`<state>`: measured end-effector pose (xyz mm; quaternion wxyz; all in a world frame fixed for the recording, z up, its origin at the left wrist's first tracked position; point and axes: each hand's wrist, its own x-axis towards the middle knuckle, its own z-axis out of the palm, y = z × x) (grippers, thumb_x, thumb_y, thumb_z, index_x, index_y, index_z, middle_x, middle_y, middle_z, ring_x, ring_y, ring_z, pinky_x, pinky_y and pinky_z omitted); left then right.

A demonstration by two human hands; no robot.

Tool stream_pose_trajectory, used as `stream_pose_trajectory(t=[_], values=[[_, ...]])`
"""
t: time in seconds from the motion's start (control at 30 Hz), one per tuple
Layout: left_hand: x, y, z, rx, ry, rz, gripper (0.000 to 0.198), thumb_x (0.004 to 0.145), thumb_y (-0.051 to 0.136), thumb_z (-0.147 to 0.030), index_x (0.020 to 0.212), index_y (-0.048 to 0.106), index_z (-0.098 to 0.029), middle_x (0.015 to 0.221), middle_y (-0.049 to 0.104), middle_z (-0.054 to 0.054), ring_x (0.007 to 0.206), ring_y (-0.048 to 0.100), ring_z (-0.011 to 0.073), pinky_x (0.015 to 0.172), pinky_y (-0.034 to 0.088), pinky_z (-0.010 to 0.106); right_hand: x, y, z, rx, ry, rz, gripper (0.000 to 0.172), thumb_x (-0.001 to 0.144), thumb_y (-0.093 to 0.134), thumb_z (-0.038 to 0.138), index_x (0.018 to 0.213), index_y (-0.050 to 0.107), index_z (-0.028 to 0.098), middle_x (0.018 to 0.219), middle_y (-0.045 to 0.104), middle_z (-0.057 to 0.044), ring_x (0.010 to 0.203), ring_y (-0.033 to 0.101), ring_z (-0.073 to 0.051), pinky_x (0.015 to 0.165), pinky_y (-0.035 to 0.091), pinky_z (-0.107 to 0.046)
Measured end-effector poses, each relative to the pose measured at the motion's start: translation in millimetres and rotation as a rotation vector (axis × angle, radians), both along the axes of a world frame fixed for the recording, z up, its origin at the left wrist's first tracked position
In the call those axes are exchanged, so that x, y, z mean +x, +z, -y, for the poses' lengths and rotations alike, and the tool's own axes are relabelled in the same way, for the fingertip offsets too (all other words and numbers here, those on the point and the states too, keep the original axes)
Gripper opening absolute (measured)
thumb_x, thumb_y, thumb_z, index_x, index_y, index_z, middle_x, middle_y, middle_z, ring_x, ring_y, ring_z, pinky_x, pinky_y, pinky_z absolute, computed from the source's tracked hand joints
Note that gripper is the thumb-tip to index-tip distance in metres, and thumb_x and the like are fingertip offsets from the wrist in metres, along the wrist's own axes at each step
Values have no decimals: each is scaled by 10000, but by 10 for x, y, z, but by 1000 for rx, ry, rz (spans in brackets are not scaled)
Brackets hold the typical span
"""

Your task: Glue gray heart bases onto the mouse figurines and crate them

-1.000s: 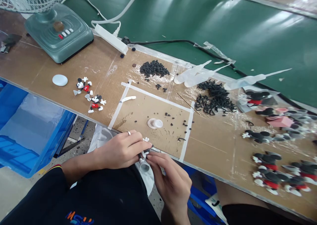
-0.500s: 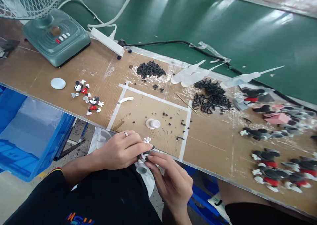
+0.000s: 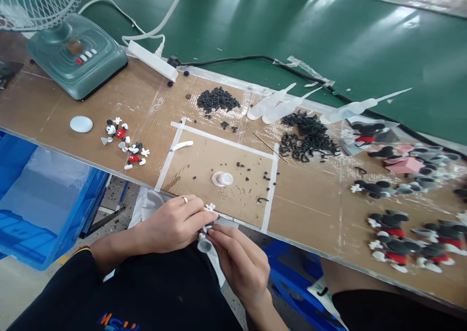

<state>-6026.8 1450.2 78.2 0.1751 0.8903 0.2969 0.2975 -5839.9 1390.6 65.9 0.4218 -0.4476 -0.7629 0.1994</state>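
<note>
Just off the table's near edge, my left hand (image 3: 175, 222) is closed around a small Mickey Mouse figurine (image 3: 205, 244). Its white glove and a grey cone-shaped part stick out between my hands; the rest is covered by fingers. My right hand (image 3: 242, 263) pinches the same figurine from the other side, fingertips meeting those of the left. Beyond them, a small clear cup (image 3: 222, 178) stands inside a taped rectangle, with a few black bits (image 3: 247, 179) scattered near it. A white curved piece (image 3: 182, 145) lies at the rectangle's left side.
Two finished-looking figurines (image 3: 134, 155) and a white oval (image 3: 80, 124) lie left, near a fan (image 3: 76, 54). Behind are piles of black beads (image 3: 218, 100) and curved black pieces (image 3: 310, 136), plus plastic droppers (image 3: 348, 111). Several figurines (image 3: 396, 253) lie right. A blue crate (image 3: 40, 209) stands below left.
My right hand has moved slightly left and the figurine shifts a little left with it. Both hands keep their hold. The whole view has shifted slightly.
</note>
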Motion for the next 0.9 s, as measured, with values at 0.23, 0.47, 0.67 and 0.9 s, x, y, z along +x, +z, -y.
stream_pose_trajectory(t=[0.23,0.47,0.67,0.9], values=[[-36,-42,-6,-49,-10,77,243,905,486,-85,1119,584,-142,878,647,55,817,609,157,746,554,276,-43,27,-12,-62,-36,-112,239,847,660,21,1001,681,202,871,753,-53,747,732,-170,648,615,-272],[-41,-35,-43,35,18,119,195,917,535,-116,1102,589,-146,865,662,52,776,602,158,724,526,286,-114,-21,8,-31,-106,-146,258,851,649,10,1026,660,199,920,752,-65,795,733,-165,671,611,-273],[-32,-25,-24,125,25,130,181,905,543,-102,1077,599,-108,827,670,50,738,603,154,753,497,316,-85,-23,19,19,-83,-88,228,854,649,15,1006,668,184,905,748,-80,803,723,-173,657,599,-287],[-8,-82,-34,118,48,35,169,899,513,-84,1039,600,-117,772,646,41,723,584,164,709,481,312,-70,-107,-28,-1,-70,-36,211,853,650,12,979,676,179,900,758,-78,783,730,-174,669,594,-280]])
